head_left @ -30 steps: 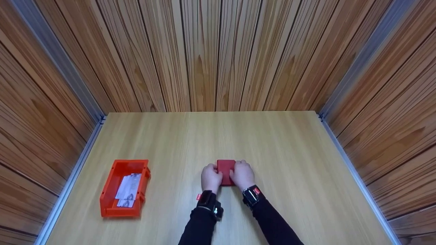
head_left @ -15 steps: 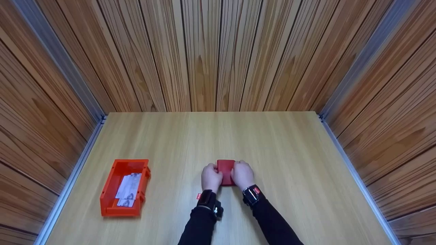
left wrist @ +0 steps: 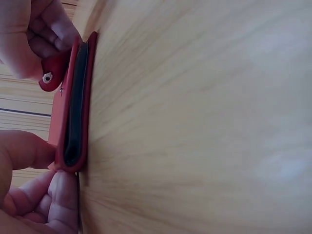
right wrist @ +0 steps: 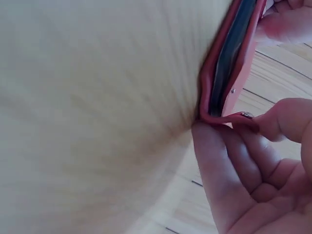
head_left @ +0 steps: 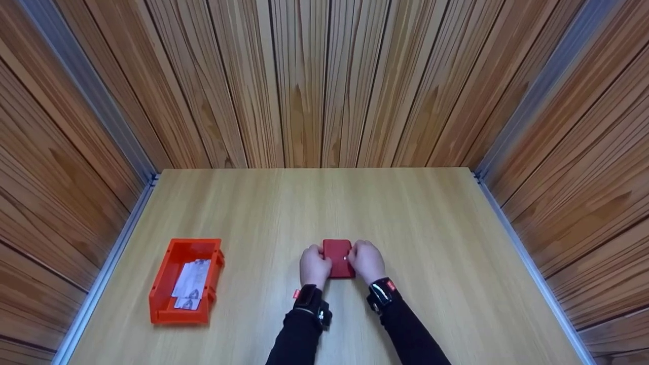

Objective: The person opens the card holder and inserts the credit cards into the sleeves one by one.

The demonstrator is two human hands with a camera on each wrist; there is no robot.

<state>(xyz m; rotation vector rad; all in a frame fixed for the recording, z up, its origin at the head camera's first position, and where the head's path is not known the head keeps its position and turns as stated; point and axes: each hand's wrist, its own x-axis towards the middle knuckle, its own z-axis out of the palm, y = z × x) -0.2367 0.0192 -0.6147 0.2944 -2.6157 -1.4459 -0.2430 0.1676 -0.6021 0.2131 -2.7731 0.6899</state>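
Note:
A small red wallet (head_left: 337, 258) lies on the table in front of me, folded, its dark inside showing at the edge in both wrist views. My left hand (head_left: 315, 266) grips its left side, thumb on top and fingers against the fold. At the right side my right hand (head_left: 367, 261) pinches the wallet's closing strap (left wrist: 54, 73) between thumb and fingers. That strap is lifted off the cover, its metal snap (left wrist: 47, 77) showing. The matching stud (right wrist: 233, 91) sits bare on the wallet's cover.
To the left stands an orange plastic bin (head_left: 159, 284) with several printed paper slips (head_left: 192, 279) in it. Wood-plank walls (head_left: 304, 86) close off the table (head_left: 421, 218) at the back and both sides.
My right hand has drawn a little to the right, pulling the strap up off the wallet's cover, and the stud now shows. The left hand and the wallet have stayed in place.

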